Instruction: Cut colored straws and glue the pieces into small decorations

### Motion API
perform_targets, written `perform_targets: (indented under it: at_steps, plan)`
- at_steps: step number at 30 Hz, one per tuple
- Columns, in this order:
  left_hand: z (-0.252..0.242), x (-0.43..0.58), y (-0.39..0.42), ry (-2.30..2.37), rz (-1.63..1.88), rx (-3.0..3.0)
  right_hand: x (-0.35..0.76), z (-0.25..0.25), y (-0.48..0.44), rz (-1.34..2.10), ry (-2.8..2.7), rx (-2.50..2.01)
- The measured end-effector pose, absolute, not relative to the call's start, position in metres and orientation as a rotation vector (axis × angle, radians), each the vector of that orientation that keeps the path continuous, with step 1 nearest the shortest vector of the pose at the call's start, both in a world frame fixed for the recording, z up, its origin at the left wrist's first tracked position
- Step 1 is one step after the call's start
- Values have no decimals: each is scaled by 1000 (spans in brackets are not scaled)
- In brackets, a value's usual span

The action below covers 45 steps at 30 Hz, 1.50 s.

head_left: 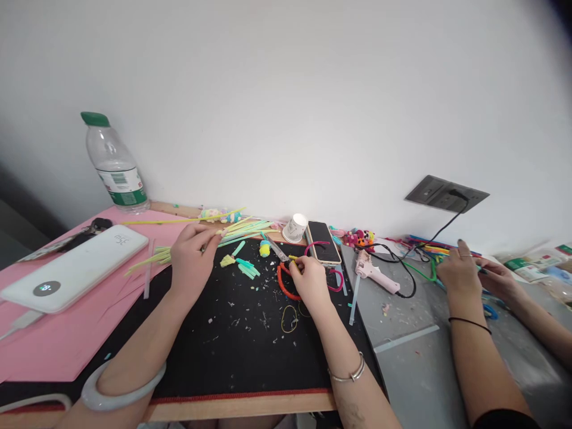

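My left hand (pixel 193 253) is closed in a pinch on a thin pale-yellow pipe cleaner (pixel 220 233), its tip partly hidden by the fingers. Over the black mat (pixel 214 351), my right hand (pixel 311 283) is closed around scissors (pixel 279 250); the blades point up and left, and an orange handle loop shows beside the fingers. Between both hands lie short cut turquoise pieces (pixel 247 268), a crumpled yellow bit (pixel 227 260) and a small yellow-and-blue fuzzy ball (pixel 265 248). A bundle of yellow and green pipe cleaners (pixel 250 228) spreads behind them.
A white power bank (pixel 84 268) rests on pink paper (pixel 58 351), near a bottle (pixel 117 173). A paper cup (pixel 295 228) and phone (pixel 322 241) stand by the wall. Rightward are a corded glue gun (pixel 378 274) and another person's hands (pixel 460 277).
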<state>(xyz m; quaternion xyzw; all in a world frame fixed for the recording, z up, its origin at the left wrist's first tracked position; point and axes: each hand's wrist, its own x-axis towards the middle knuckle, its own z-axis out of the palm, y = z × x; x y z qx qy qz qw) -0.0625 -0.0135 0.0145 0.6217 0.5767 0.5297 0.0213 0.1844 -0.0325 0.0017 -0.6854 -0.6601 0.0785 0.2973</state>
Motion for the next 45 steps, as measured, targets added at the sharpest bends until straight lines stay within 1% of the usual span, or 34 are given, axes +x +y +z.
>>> perform_targets:
  at_steps: [3, 5, 6, 8, 11, 14, 18, 23, 26, 31, 35, 37, 39, 40, 43, 45]
  plan:
    - [22, -56, -20, 1645, 1815, 1673, 184, 5, -34, 156, -1716, -1636]
    - [23, -53, -19, 1474, 1863, 1418, 180, 8, -37, 242, -1705, -1502]
    - [23, -51, -18, 1375, 1848, 1278, 177, 10, -39, 339, -1707, -1440]
    - [20, -46, -16, 1192, 1748, 1053, 168, 10, -43, 637, -1701, -1318]
    - [15, -36, -17, 1021, 1533, 941, 155, 8, -47, 1115, -1536, -1114]
    - [12, -27, -22, 940, 1340, 978, 149, 6, -48, 1312, -1328, -1009]
    - [10, -21, -26, 917, 1253, 944, 152, 7, -45, 1313, -1179, -1020]
    - [9, -19, -28, 920, 1203, 998, 153, 5, -44, 1379, -1133, -1030]
    - [9, -18, -28, 964, 1067, 1171, 153, 3, -44, 1429, -1217, -1058]
    - [11, -20, -31, 967, 854, 1433, 155, 7, -44, 1257, -1343, -1047]
    - [11, -18, -36, 770, 520, 1541, 155, 11, -48, 1429, -1455, -1002]
    - [11, -17, -37, 733, 456, 1563, 154, 10, -49, 1435, -1440, -1001]
    - [12, -18, -34, 808, 518, 1582, 154, 9, -48, 1375, -1337, -1004]
    - [12, -20, -32, 899, 602, 1605, 155, 8, -46, 1337, -1271, -1007]
    - [6, -32, -22, 1322, 977, 1742, 160, 6, -42, 1212, -1101, -1039]
    - [-2, -41, -14, 1474, 1005, 1931, 163, 5, -40, 1151, -1059, -1069]
